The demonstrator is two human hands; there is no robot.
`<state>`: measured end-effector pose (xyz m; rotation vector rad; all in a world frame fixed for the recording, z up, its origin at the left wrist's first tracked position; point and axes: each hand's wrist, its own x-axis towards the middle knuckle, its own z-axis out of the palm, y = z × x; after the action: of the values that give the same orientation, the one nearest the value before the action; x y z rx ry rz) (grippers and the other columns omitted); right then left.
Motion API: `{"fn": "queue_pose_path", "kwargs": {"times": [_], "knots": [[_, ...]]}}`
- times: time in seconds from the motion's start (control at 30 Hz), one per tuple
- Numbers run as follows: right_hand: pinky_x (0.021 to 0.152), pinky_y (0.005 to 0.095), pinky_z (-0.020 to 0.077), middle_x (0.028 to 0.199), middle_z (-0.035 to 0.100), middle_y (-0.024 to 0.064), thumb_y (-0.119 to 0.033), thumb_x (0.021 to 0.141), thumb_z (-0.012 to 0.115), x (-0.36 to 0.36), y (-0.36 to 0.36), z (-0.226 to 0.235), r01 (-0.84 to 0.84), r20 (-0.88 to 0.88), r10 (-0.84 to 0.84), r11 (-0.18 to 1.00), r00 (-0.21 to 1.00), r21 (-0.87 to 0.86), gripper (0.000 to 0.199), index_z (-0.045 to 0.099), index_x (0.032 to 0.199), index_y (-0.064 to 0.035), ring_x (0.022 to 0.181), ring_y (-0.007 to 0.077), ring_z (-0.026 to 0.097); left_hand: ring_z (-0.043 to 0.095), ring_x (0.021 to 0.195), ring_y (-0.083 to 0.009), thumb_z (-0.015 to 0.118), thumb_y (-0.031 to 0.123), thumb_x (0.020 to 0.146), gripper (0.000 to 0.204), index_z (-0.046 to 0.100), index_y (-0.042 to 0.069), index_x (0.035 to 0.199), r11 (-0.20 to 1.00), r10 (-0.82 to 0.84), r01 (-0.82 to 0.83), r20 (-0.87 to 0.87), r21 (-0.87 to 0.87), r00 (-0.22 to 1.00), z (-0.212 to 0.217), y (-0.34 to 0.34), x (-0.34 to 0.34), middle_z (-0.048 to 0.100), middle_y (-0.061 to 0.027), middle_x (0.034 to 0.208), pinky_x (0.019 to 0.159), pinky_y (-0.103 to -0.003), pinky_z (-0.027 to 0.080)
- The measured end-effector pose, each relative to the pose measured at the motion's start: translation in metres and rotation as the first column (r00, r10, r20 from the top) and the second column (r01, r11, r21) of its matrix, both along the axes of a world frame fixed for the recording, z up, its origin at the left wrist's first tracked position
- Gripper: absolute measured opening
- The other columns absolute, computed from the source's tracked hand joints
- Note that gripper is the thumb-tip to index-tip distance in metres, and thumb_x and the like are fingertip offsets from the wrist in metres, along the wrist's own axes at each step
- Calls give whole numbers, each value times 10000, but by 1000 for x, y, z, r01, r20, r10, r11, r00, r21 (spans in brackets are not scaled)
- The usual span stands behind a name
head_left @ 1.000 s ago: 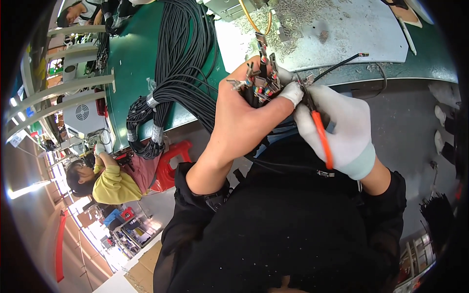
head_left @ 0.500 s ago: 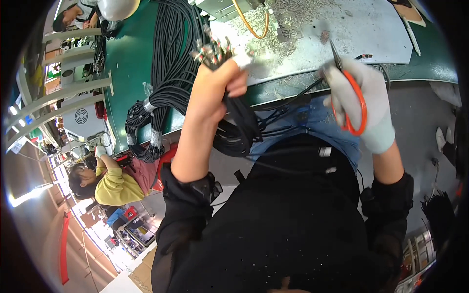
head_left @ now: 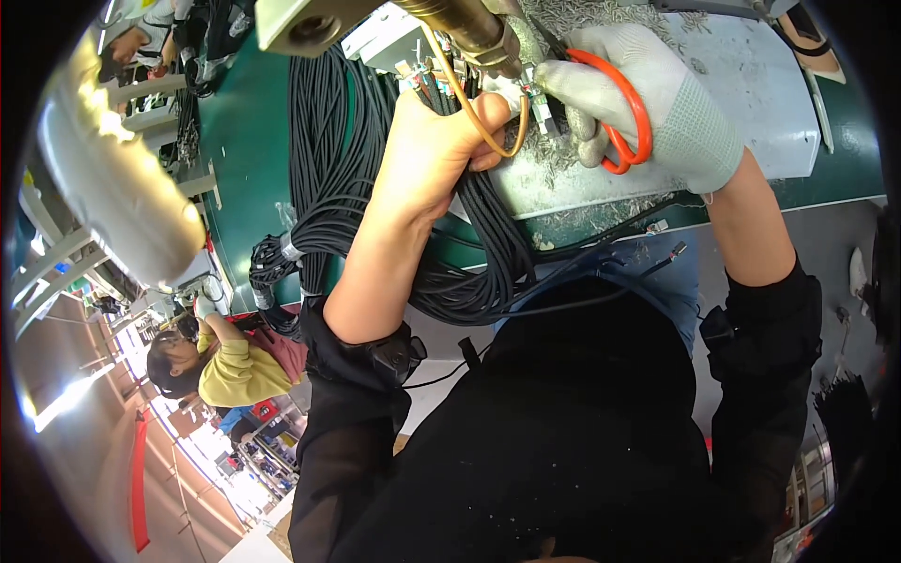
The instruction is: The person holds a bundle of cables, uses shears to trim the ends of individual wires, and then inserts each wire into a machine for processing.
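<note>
Green worktop (head_left: 249,131) stretched across the upper part of my view, and over it I had the left hand (head_left: 436,141), bare, curled tightly around a thick bundle of black cables (head_left: 493,230), their small connector ends (head_left: 434,77) poking out above the fist. I had the right hand (head_left: 657,103), in a white knitted glove, closed around the scissors (head_left: 642,122), red handle loops showing; the blades were mostly hidden, so I could not tell how far apart they stood. Its fingertips were at a small cable end (head_left: 542,114) beside the left thumb, just below a metal machine head (head_left: 465,28); I could not make out which hand gripped that end. A yellow tube (head_left: 466,110) looped in front of the left fingers. Below the fist, the bundle sagged past the worktop's edge toward the lap, where a loose connector (head_left: 678,250) showed against blue jeans (head_left: 683,281). Further out, a white board (head_left: 751,113) bore scattered metal scraps (head_left: 601,11). Leftward, more black cables (head_left: 328,141) lay along the worktop, and beyond it I saw a co-worker in a yellow top (head_left: 246,373).
</note>
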<state>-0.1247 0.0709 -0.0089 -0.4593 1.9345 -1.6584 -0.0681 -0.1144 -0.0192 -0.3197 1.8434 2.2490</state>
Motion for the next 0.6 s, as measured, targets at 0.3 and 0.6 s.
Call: {"fn": "queue_pose_path", "kwargs": {"times": [0.3, 0.6], "knots": [[409, 242, 423, 509, 526, 53, -253, 859, 577, -2, -1, -3, -50, 41, 51, 998, 998, -35, 302, 545, 706, 5, 429, 116, 539, 507, 574, -65, 718, 148, 731, 208, 596, 10, 828, 942, 17, -51, -104, -332, 994, 3, 1, -1, 571, 0, 689, 517, -206, 416], [408, 240, 421, 501, 531, 53, -260, 859, 581, -5, -3, -6, -53, -10, 52, 997, 999, -61, 308, 555, 711, 10, 420, 117, 532, 560, 679, -66, 713, 141, 724, 268, 627, -8, 929, 913, 3, -60, -140, -403, 990, 5, 5, 0, 634, -20, 792, 624, -224, 468]]}}
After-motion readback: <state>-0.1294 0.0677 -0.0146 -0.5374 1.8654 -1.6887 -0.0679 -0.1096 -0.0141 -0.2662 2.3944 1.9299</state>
